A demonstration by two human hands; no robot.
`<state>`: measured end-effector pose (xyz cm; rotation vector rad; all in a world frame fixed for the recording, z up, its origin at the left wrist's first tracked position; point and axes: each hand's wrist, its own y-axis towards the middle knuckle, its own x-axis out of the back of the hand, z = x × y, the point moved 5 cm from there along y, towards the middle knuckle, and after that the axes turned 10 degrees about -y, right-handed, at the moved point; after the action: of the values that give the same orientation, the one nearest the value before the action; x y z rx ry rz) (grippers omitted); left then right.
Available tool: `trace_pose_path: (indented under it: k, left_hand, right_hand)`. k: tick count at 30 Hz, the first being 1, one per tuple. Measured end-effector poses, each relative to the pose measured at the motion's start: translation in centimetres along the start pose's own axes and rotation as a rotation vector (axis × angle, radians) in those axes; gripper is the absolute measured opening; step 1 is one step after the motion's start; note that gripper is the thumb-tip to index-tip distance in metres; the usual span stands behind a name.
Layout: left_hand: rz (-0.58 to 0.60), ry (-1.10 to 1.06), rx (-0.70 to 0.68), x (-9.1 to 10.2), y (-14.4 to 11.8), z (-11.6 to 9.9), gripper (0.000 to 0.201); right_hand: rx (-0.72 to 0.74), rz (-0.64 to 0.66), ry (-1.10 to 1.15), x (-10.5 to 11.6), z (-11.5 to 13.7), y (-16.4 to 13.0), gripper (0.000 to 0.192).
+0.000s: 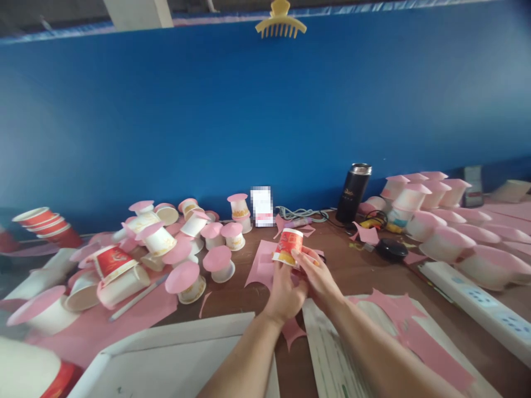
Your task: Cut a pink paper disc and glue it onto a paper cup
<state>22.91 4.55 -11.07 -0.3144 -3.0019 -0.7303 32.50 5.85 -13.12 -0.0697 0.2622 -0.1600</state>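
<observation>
In the middle of the head view, a red, white and gold paper cup point(289, 245) is held above the brown table point(240, 287). My left hand point(285, 297) supports it from below, its fingertips partly hidden behind the cup. Against the cup's lower right side press the closed fingers of my right hand point(316, 275). Beneath and behind the hands lies a pink paper sheet point(261, 262) with curved cuts. Left of my hands stand several paper cups with pink paper discs on their bases, one of them a nearby cup point(218, 265).
A black thermos point(354, 193) and more pink-topped cups point(452, 243) stand to the right, beside a white power strip point(481, 304). Stacked red cups point(50, 226) lean at far left. A white box point(174, 354) and pink scraps point(431, 348) lie in front. A blue partition point(207, 110) rises behind.
</observation>
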Motion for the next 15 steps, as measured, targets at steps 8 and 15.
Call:
trace_pose_path:
  k: [8, 15]
  left_hand:
    - [-0.005, 0.129, -0.046, -0.05, 0.04, -0.41, 0.043]
    - [-0.048, 0.089, 0.074, 0.34, 0.23, 0.52, 0.026]
  right_hand:
    - [0.0, -0.008, 0.085, 0.04, 0.22, 0.25, 0.042]
    - [0.044, -0.018, 0.051, 0.07, 0.57, 0.07, 0.045]
